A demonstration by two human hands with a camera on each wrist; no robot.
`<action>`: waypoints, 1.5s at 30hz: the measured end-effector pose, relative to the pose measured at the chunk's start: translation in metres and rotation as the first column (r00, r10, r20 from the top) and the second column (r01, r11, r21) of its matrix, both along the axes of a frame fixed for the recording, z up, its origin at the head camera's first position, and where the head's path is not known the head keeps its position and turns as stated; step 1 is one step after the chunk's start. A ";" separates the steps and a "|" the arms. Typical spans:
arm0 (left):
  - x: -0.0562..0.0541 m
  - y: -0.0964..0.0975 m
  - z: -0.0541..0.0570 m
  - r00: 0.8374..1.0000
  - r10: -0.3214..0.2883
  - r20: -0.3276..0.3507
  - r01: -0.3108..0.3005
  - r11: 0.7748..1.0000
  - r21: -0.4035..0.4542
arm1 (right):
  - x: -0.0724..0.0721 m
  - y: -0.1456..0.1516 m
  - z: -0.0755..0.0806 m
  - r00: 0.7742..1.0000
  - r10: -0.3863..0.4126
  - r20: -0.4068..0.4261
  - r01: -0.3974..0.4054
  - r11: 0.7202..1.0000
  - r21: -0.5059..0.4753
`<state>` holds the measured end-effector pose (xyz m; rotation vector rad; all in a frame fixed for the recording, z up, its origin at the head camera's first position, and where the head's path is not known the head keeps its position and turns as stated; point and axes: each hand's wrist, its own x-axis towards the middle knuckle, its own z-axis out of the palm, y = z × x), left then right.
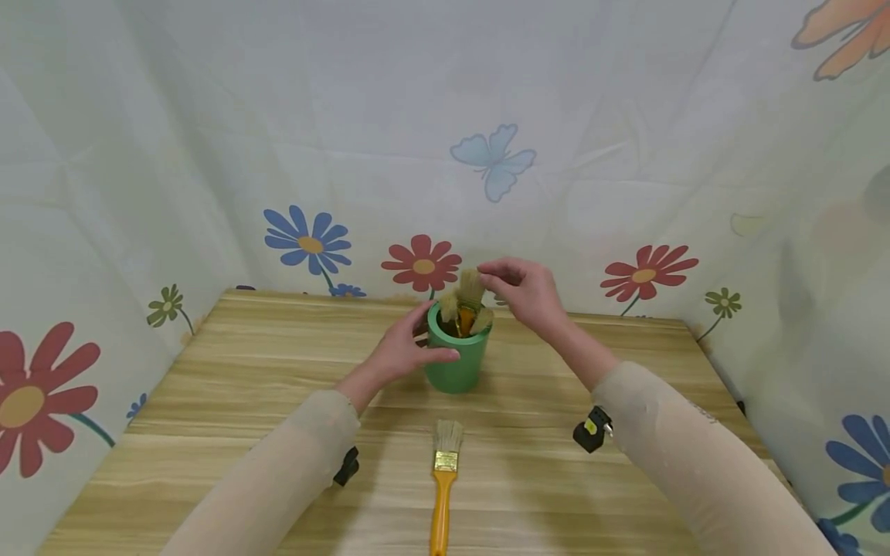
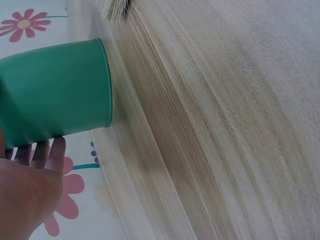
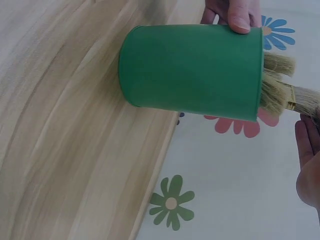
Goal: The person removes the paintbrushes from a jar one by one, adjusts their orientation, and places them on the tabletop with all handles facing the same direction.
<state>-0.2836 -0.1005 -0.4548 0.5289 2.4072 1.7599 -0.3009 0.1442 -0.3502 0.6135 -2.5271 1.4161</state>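
Observation:
A green pot (image 1: 455, 369) stands upright toward the back of the wooden table, with several bristle-up paintbrushes in it. My left hand (image 1: 403, 345) grips the pot from its left, thumb across the front and fingers behind. By its bristles, my right hand (image 1: 527, 293) pinches the tallest paintbrush (image 1: 470, 286), whose lower part is hidden inside the pot. Lower bristle heads (image 3: 272, 95) poke out around it in the right wrist view. Nearer me lies another paintbrush (image 1: 443, 483), its orange handle toward me and bristles toward the pot.
The wooden table (image 1: 278, 371) ends at a white flower-print cloth (image 1: 361, 139) hanging behind it and at both sides. Black wrist camera pieces (image 1: 591, 431) stick out below the sleeves.

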 end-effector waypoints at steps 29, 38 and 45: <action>-0.001 0.000 -0.002 1.000 0.015 0.006 -0.015 1.000 -0.019 | 0.025 0.024 0.072 0.997 0.002 -0.071 -0.027 0.939 -0.342; -0.002 0.000 -0.001 1.000 0.020 0.021 -0.020 1.000 -0.021 | 0.037 0.040 0.066 0.994 0.111 0.020 -0.093 0.906 -0.414; -0.003 0.000 -0.002 1.000 0.014 0.011 -0.014 1.000 -0.011 | 0.048 0.048 0.043 0.981 0.111 0.161 -0.050 0.940 -0.338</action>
